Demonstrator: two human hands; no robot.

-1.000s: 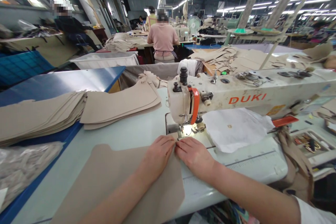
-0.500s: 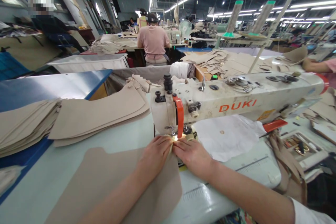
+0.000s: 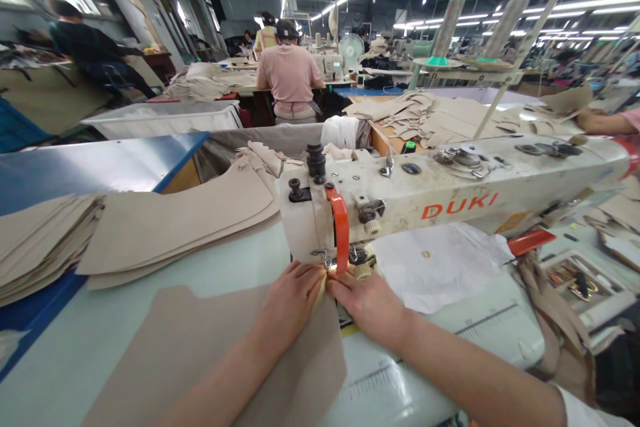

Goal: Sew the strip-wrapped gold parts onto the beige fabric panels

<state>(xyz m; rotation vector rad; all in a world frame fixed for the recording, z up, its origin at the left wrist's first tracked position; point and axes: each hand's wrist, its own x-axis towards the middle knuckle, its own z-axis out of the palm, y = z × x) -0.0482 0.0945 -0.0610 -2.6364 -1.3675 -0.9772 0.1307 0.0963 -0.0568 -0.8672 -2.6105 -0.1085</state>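
Beneath the needle end of a white sewing machine [image 3: 400, 197] with an orange guard, my two hands meet at the edge of a beige fabric piece [image 3: 195, 340]. My left hand [image 3: 295, 293] has its fingers bent and pressed together on the fabric just left of the presser foot. On the other side, my right hand [image 3: 367, 300] pinches the same edge, fingers closed close to the needle. The fingertips partly hide the stitching spot. The rest of the piece spreads flat over the pale table under my left forearm.
Stacked beige pieces [image 3: 185, 230] lie to the left. A white cloth [image 3: 440, 260] rests under the machine arm, and a small tray of tools [image 3: 585, 287] sits at right. Thread cones [image 3: 450, 27] stand behind. A person in pink [image 3: 290, 77] sits ahead, facing away.
The view has shifted slightly, so the machine's needle end appears a little further left. Both hands stay at the needle on the fabric, with almost no visible shift of the piece.
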